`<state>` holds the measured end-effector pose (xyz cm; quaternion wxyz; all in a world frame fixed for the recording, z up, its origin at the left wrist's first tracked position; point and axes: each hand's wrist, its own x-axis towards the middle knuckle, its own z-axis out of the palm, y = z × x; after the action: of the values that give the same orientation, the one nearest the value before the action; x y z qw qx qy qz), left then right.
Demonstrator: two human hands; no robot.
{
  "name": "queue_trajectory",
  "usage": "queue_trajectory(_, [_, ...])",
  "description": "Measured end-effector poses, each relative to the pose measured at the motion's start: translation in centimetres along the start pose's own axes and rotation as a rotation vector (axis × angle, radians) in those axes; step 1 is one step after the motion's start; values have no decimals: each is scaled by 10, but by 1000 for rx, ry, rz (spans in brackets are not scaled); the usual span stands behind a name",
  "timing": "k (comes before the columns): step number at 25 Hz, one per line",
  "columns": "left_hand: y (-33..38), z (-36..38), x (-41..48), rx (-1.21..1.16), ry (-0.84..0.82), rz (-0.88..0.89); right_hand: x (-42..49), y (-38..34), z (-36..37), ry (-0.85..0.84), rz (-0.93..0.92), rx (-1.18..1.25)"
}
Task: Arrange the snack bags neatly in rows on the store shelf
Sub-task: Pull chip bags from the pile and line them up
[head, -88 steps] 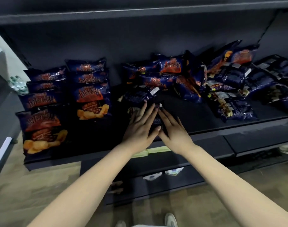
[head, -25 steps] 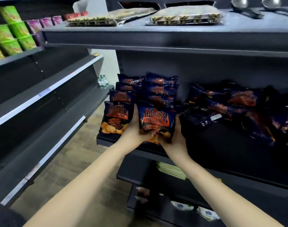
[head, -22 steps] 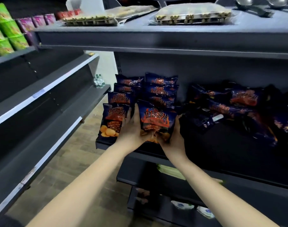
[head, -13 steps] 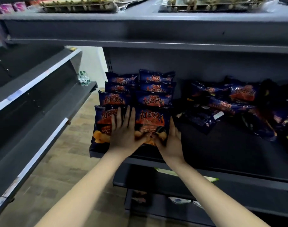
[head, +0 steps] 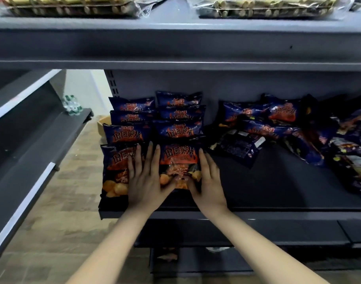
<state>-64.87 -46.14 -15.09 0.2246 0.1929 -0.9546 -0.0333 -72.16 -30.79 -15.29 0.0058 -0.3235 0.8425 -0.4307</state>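
The front snack bag (head: 178,160) lies flat at the centre of the frame, near the front edge of the dark shelf (head: 278,203), heading the right of two neat rows. The left hand (head: 143,181) rests on its left edge with fingers straight and slightly spread, partly covering the neighbouring front bag (head: 115,167) of the left row. The right hand (head: 209,181) lies along the bag's right edge, fingers straight and together, thumb on the bag's lower corner. Neither hand curls round it.

Behind, three more bags (head: 178,114) overlap in each row up to the back wall. To the right, an overturned bag (head: 237,148) lies just beside the row, and beyond it a loose heap of bags (head: 294,121) fills the right of the frame. Above, the upper shelf (head: 175,44) carries clear-wrapped trays (head: 73,7). At left stand a neighbouring shelf unit (head: 32,144), a pack of bottles (head: 72,103) and a cardboard box (head: 103,126) on the wooden floor (head: 62,201).
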Motion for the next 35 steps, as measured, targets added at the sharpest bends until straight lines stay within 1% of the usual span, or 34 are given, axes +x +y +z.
queue_trajectory(7, [0, 1, 0, -21, 30, 16, -2, 3, 3, 3, -7, -53])
queue_trajectory(11, [-1, -1, -1, -89, 61, 35, -3, 2, 3, 47, -9, -44])
queue_trajectory(14, [-3, -5, -5, -152, 82, 84, -4, 1, 3, 92, -16, -7])
queue_trajectory(18, [-3, -5, -8, -173, 87, 185, -6, 5, 4, 151, -26, 21])
queue_trajectory(22, [-3, -8, -6, -200, 113, 241, -4, 3, 4, 155, -32, 11])
queue_trajectory(25, [5, -14, 2, -241, 151, 247, -10, 3, 3, 146, -97, -26])
queue_trajectory(30, [52, -21, 29, -304, 228, 375, -22, 18, -17, 228, -142, -33])
queue_trajectory(33, [96, -14, 45, -346, 236, 418, -14, 35, -55, 316, -99, -11])
queue_trajectory(35, [125, -10, 52, -358, 225, 433, -7, 49, -88, 367, -116, -27])
